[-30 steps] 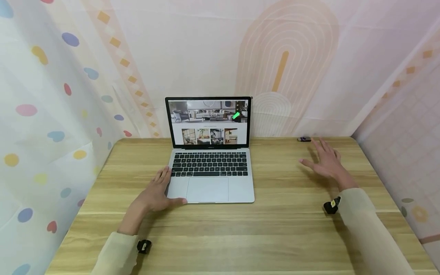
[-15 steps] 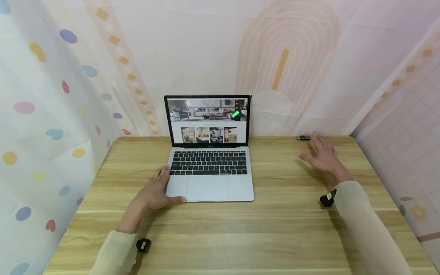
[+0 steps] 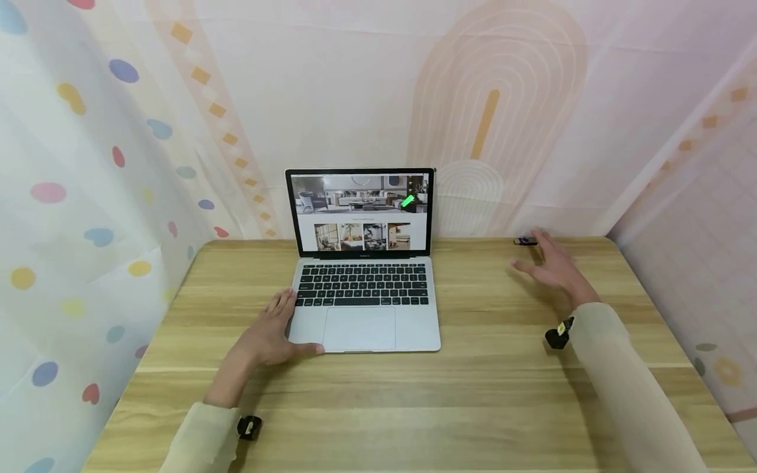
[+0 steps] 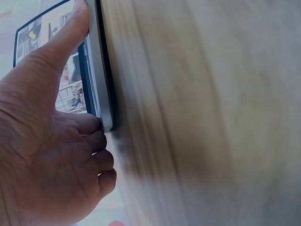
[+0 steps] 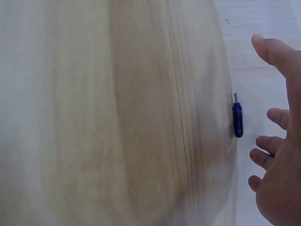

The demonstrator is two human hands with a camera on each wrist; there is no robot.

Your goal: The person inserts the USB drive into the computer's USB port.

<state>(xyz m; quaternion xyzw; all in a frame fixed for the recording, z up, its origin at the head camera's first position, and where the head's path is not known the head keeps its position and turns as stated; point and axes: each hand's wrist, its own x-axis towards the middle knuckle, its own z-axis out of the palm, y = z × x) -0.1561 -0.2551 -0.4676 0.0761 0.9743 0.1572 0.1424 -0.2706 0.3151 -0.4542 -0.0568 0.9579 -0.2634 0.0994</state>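
Note:
A silver laptop (image 3: 360,326) stands with its lid raised, a furniture web page on its screen. My left hand (image 3: 267,336) rests at the laptop's front left corner, fingers extended along the left side and thumb stretched along the front edge. In the left wrist view, the left hand (image 4: 47,122) touches the laptop's edge (image 4: 99,70). A small dark USB stick (image 3: 524,242) lies by the table's back edge. My right hand (image 3: 554,268) is just right of it, fingers spread. In the right wrist view, the purple-blue USB stick (image 5: 238,120) sits apart from the right hand (image 5: 282,146).
The wood-grain table (image 3: 378,420) ends at a patterned fabric curtain (image 3: 355,85) behind it. More curtain hangs at the left and right sides. Each sleeve has a black wrist camera (image 3: 249,428) on it.
My right hand and forearm have shifted slightly left, bringing the fingertips closer to the USB stick. My left hand stays at the laptop's corner.

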